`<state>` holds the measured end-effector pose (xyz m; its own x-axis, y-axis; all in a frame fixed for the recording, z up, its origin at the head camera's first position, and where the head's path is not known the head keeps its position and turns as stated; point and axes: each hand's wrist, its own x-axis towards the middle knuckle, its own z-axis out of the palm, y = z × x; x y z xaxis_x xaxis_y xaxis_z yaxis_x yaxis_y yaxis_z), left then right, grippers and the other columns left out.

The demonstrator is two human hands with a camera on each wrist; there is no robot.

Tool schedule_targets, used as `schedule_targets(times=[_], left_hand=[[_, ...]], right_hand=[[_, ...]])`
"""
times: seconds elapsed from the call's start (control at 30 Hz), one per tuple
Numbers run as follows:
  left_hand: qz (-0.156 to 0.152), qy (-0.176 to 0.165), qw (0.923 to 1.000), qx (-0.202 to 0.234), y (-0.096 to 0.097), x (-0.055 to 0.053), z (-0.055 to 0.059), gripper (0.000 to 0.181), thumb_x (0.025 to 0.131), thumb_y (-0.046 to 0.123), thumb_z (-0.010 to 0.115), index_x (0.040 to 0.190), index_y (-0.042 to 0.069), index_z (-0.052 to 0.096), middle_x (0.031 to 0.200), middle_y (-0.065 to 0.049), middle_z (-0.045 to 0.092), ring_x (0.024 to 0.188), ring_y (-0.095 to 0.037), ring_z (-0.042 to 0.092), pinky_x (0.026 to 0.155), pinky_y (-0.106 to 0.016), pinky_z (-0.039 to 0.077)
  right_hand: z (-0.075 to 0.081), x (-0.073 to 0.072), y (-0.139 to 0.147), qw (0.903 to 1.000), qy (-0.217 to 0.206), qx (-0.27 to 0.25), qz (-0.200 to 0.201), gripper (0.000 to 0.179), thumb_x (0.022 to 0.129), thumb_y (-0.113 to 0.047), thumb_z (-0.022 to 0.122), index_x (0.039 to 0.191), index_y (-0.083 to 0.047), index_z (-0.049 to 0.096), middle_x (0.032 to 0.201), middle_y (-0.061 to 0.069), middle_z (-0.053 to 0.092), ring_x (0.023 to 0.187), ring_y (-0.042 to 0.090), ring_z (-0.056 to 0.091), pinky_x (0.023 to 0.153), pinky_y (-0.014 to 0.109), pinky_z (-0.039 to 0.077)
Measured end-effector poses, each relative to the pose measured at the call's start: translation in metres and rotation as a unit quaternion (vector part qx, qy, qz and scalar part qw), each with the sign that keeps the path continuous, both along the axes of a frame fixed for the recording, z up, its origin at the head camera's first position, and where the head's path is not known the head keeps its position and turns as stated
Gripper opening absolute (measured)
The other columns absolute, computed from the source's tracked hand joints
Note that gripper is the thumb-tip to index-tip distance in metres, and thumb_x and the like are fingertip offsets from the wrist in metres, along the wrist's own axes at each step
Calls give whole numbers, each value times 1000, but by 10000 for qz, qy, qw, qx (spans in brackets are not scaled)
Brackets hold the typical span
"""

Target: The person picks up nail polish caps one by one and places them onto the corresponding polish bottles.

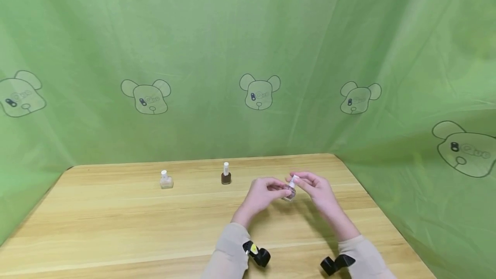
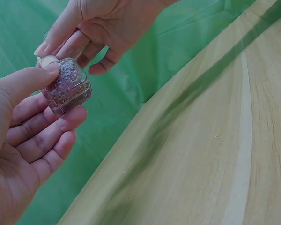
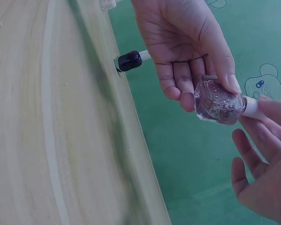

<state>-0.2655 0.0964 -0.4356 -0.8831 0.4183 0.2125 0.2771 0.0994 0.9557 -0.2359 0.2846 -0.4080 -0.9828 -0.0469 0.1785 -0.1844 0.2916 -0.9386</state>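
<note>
A nail polish bottle (image 3: 218, 103) of clear glass with pinkish glitter is held tilted above the table's right part. My left hand (image 1: 262, 193) pinches its glass body between thumb and fingers. With thumb and fingertips, my right hand (image 1: 315, 188) grips the white cap (image 3: 253, 108). The cap sits at the bottle's neck; whether it is screwed tight I cannot tell. In the left wrist view, glitter (image 2: 68, 86) shows through the glass beside my left thumb, and the right hand partly hides the cap.
A dark nail polish bottle (image 1: 226, 178) with a white cap stands near the back edge of the wooden table (image 1: 116, 218). Farther left stands a pale, clear one (image 1: 166, 182). A green curtain (image 1: 201, 55) with bear faces encloses the back and sides.
</note>
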Motion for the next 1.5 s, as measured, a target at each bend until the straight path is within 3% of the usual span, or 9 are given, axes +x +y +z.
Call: schedule_targets(times=[0.1,0.23,0.6,0.97,1.13,1.27,1.5], left_hand=[[-8,39,10000,-77,1,1,1,26,80,25,79,99,8,74,91,-3,75,73,-3,63,70,-18,54],[-39,77,9998,-161,2,3,3,25,80,24,79,98,8,73,89,-3,74,71,-3,62,68,-18,54],[58,198,9994,-285,7,4,2,24,78,26,81,92,9,72,82,0,72,68,-3,59,65,-18,53],[238,271,9991,-235,9,4,-2,22,78,24,80,93,10,72,85,1,73,69,-2,59,66,-17,53],[311,111,9992,-226,6,4,-3,25,77,27,81,94,12,72,85,3,72,71,-3,60,67,-17,53],[195,101,9993,-316,4,4,-3,25,79,27,79,97,11,71,86,3,71,73,-3,60,69,-17,53],[-108,94,9995,-290,1,2,-2,25,84,27,74,100,8,71,89,-1,72,74,-3,60,71,-19,54]], right_hand=[[1,1,-2,9996,11,16,-268,39,92,-23,67,119,6,60,100,-1,76,94,1,68,90,15,47],[2,4,-4,9982,13,46,-598,36,89,-20,71,112,7,63,88,-9,76,86,2,68,85,19,50],[6,6,-9,9924,-223,266,-1182,35,86,-26,74,106,2,67,83,-6,75,80,4,66,77,23,50],[-3,3,-3,9969,-362,-77,-689,43,93,-27,66,123,3,58,92,-16,71,92,2,65,89,20,47],[-2,5,-5,9979,-348,-86,-546,42,93,-24,66,123,4,58,98,-10,73,93,3,65,92,22,47],[-1,6,-6,9982,-322,-52,-507,40,93,-22,66,121,5,58,101,-3,74,92,3,65,91,21,47],[-2,3,-6,9995,-188,-159,-207,39,94,-19,63,122,8,56,95,-18,71,93,2,65,91,18,48]])
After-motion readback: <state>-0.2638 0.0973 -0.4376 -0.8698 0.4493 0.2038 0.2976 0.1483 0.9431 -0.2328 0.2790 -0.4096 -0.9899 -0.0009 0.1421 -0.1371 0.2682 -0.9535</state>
